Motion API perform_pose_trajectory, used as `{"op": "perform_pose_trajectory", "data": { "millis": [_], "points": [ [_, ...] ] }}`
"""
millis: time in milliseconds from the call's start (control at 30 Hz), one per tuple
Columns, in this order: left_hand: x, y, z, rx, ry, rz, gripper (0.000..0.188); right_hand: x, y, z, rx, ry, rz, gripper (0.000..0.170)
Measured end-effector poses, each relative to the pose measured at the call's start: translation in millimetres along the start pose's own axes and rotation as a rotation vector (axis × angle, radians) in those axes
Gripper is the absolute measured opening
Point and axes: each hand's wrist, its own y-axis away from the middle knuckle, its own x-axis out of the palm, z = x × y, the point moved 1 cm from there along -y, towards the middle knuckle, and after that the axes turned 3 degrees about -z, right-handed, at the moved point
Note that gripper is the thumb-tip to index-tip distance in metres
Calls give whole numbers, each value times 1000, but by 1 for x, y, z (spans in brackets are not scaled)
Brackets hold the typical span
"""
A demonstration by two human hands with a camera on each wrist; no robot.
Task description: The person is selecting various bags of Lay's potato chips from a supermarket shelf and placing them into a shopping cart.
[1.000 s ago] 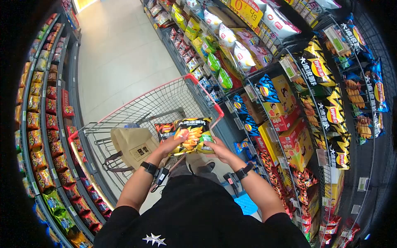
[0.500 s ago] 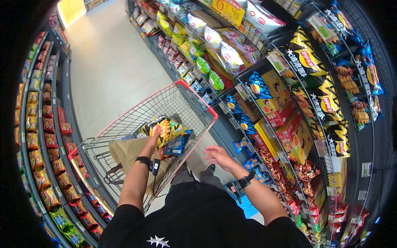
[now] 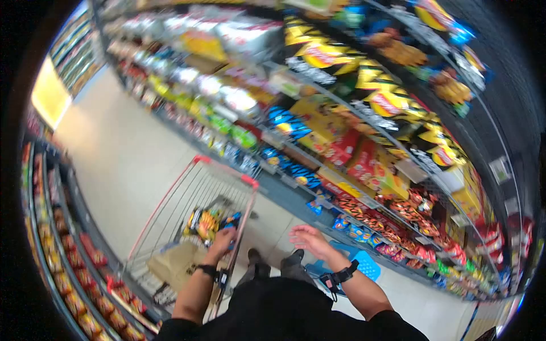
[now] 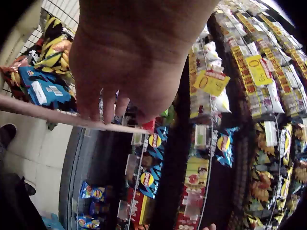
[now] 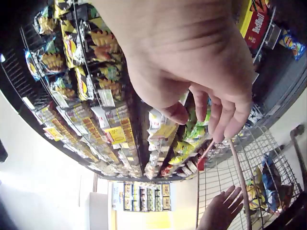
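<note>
My left hand (image 3: 223,243) hovers by the side rim of the shopping cart (image 3: 165,200), fingers relaxed and holding nothing. In the right wrist view the same left hand (image 5: 221,210) shows spread fingers close to the rim. Inside the cart lie a black-and-yellow potato chip bag (image 3: 203,223) and a blue chip bag (image 4: 47,91), heaped with others. A tan bag (image 3: 170,262) lies nearer the handle end. My right hand (image 3: 311,238) is in the air to the right of the cart, empty, its fingers loosely bent.
Shelves of chip bags (image 3: 382,105) and boxes run along the right, with a lower rack of small snack packs (image 3: 74,273) on the left. A blue stool-like object (image 3: 364,264) stands by the right forearm. Pale floor tiles (image 3: 122,128) stretch ahead between the shelves.
The black-and-yellow chip bag went from both hands into the cart, and my left hand let go and drew back. My right hand stayed empty afterwards. The head view has swung toward the right shelves.
</note>
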Motion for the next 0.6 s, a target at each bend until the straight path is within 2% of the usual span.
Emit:
{"op": "perform_pose_trajectory", "data": {
  "millis": [67,200,300,333,367,433,467,500,567,600],
  "points": [
    [19,-28,1,183,-88,33,32,-19,6,14,-51,-20,-48,29],
    [81,-23,-87,426,-258,135,30,-69,26,48,-207,-79,-164,30],
    [142,-7,-154,506,-230,267,28,-113,47,72,-383,-127,-275,30],
    [166,8,-184,435,-271,304,30,-124,60,86,-460,-112,-310,31],
    [187,17,-207,451,-292,313,30,-133,73,99,-481,-130,-316,31],
    [227,36,-248,612,-202,431,33,-154,97,123,-629,-154,-395,36],
    [247,51,-270,608,-220,439,35,-168,105,131,-731,-135,-384,42],
    [265,60,-291,614,-234,442,35,-177,115,143,-741,-148,-385,42],
    [299,78,-330,796,-224,535,37,-191,139,171,-871,-147,-495,49],
    [314,91,-348,801,-233,532,37,-194,153,186,-876,-155,-490,49]
  ]
}}
